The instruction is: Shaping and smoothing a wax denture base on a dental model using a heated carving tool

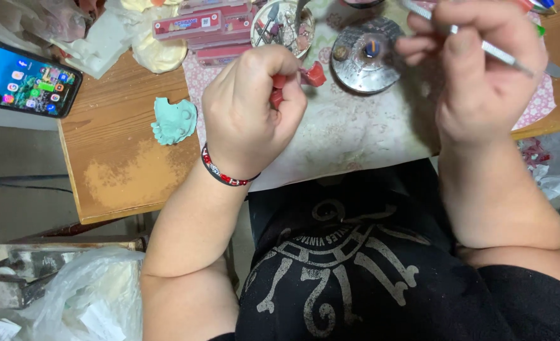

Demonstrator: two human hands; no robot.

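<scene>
Now shaping | left hand (249,110) grip clenched on red clay piece (311,74) above bench (122,170) | right hand (482,69) grip pinching metal tool (504,55) | next, likely: tip brought steadily to clay

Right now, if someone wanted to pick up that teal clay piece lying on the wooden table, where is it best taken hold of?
Probably by its outer edges, coming from straight above. The teal clay piece lies flat on bare wood of the table, free of both hands. Its top seems to carry sculpted relief, so pinching the rim would spare that.
</scene>
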